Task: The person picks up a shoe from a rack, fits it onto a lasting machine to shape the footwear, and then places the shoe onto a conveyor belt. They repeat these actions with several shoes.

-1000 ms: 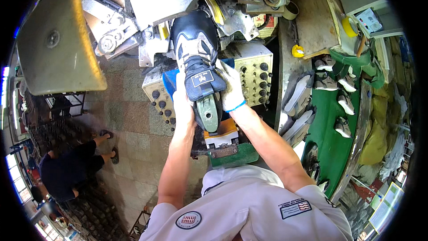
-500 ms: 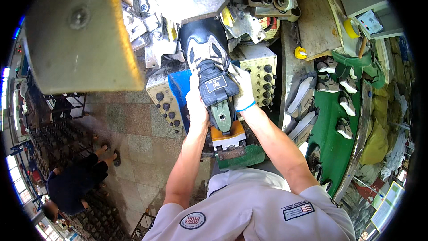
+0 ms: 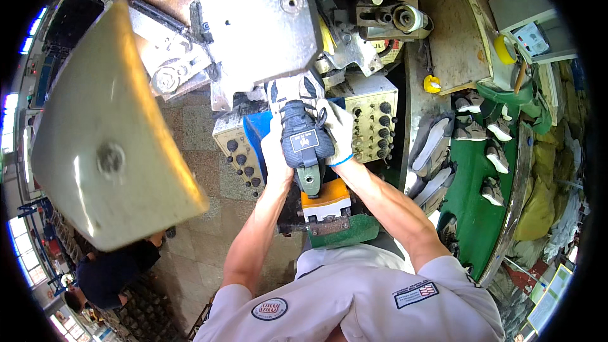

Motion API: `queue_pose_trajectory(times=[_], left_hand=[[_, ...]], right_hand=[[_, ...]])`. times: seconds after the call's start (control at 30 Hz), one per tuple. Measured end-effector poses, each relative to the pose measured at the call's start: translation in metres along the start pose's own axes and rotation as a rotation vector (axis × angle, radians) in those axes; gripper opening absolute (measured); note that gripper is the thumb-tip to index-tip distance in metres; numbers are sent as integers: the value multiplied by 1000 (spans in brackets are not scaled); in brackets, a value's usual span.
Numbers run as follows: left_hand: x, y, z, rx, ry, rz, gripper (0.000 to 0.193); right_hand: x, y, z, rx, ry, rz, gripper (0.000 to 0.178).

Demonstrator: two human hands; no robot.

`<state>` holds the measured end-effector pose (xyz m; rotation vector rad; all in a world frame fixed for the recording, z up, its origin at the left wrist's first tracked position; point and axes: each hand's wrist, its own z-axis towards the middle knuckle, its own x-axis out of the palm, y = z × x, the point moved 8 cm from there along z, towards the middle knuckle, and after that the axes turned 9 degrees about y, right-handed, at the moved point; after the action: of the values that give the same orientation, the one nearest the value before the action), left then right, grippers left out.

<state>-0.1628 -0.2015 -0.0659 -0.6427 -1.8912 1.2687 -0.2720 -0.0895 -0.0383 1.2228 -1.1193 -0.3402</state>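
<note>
A shoe upper (image 3: 299, 119) in black and pale grey is stretched over a green last (image 3: 310, 179). Its toe end is hidden under a bright metal plate (image 3: 256, 25) of the machine. My left hand (image 3: 275, 151) is closed along the shoe's left side, its fingers partly hidden. On the right side my right hand (image 3: 339, 128), in a white glove with a blue cuff, grips the shoe near the laces. The heel end of the last is just above an orange block (image 3: 335, 190) on the machine, close to my body.
A pale lamp-like shade (image 3: 107, 145) hangs at left. Control boxes with black knobs (image 3: 377, 120) flank the shoe. At right, several shoes lie on a green surface (image 3: 472, 183), beside a metal ledge. A person (image 3: 114, 272) bends by racks at lower left.
The metal plate has come nearer to me and now covers the toe that showed before. The pale shade sits lower in view. Both hands keep their hold on the shoe.
</note>
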Motion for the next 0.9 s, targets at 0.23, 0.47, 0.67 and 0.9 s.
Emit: queue_pose_trajectory(times=[0.23,0.47,0.67,0.9], left_hand=[[1,-18,-10,146,-6,373,36],[5,-19,-15,135,-22,305,45],[6,-17,-22,-42,-17,120,39],[-9,-12,-15,-47,-81,76,40]], right_hand=[[-3,4,-4,62,-33,-14,32],[-10,-9,-10,90,-54,114,31],[-10,-15,-14,47,-3,179,38],[4,5,-10,45,-6,132,44]])
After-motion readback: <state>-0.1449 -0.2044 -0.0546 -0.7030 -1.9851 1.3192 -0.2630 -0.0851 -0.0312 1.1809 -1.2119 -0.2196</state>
